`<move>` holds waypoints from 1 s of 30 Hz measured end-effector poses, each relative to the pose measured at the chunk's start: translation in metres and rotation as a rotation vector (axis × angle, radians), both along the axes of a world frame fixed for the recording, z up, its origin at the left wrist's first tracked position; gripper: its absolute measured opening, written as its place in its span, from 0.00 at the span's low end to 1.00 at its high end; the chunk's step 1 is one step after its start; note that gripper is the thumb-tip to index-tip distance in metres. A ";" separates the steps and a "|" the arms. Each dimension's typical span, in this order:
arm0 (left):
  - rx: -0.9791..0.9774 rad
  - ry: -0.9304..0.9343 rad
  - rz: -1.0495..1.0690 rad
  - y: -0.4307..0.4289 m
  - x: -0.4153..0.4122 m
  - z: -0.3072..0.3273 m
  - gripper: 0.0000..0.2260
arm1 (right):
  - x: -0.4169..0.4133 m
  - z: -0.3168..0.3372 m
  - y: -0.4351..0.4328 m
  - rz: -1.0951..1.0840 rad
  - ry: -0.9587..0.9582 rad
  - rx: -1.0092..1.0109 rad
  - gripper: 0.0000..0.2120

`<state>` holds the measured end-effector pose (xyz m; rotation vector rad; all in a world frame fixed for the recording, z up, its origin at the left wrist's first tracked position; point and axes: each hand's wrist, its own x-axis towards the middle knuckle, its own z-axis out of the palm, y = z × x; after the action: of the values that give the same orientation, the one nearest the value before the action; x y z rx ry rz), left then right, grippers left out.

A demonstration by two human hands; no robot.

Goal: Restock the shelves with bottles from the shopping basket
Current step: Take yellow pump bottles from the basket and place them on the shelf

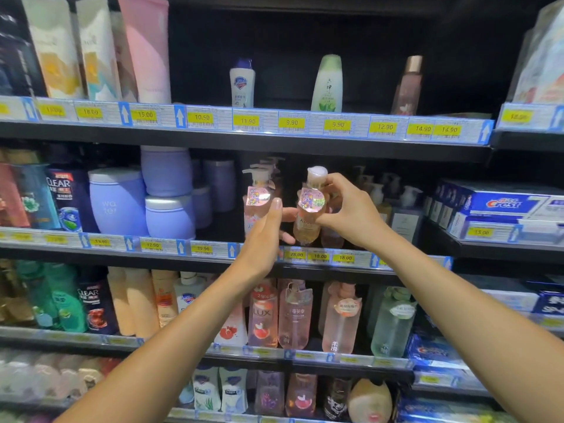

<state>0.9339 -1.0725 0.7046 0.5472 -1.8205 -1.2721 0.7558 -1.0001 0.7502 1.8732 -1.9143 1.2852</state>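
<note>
Landmark = peach pump bottle (307, 215), the one being shelved. Everything is placed relative to it.

- Right grip (348, 209): reaches in from the bottle's right. Thumb and fingers are curled round the neck just under the pump head, a firm pinch.
- Left grip (264, 239): on the bottle's left, palm facing it, fingers straight and holding nothing. Two fingertips pass behind or beside the lower body; can't tell if they touch.
- The bottle is upright at the front lip of the middle shelf (213, 257), with a holographic sticker on its shoulder. Its base is level with the shelf edge; can't tell if it's set down.
- Price tags (319, 256) sit directly below it: 28.00, 18.00, 18.00.
- Just left, past the left grip: twin pump bottle (256, 206) with the same sticker and more pump heads lined up behind it. The open hand fills the gap between the two.
- Behind it, slightly right: another pinkish bottle, mostly hidden.
- Further left: purple jars (119, 203), then CLEAR shampoo (65, 196).
- Right: pale pump bottles (381, 203), then Crest boxes (500, 206) on the next bay.
- Below: LUX bottle (262, 315), clear pink bottles and a green one.
- Above, on the upper shelf: white bottle (242, 83), green-white bottle (327, 83) and pink bottle with a metallic cap (407, 87), standing well apart.
</note>
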 end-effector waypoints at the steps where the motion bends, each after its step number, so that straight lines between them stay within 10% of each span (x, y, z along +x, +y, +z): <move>1: 0.003 -0.017 -0.003 0.000 0.000 -0.002 0.31 | -0.001 -0.003 -0.002 -0.007 0.006 -0.006 0.26; 19: 0.031 -0.257 -0.056 -0.009 -0.004 -0.018 0.26 | -0.003 -0.042 -0.016 -0.215 0.063 0.062 0.22; 30: -0.386 -0.495 0.061 -0.018 0.002 -0.039 0.30 | -0.005 -0.065 0.000 -0.270 0.047 0.034 0.20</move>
<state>0.9354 -1.0905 0.6655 0.7348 -2.3640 -0.7484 0.7513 -0.9997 0.6851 1.5754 -2.0881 1.1221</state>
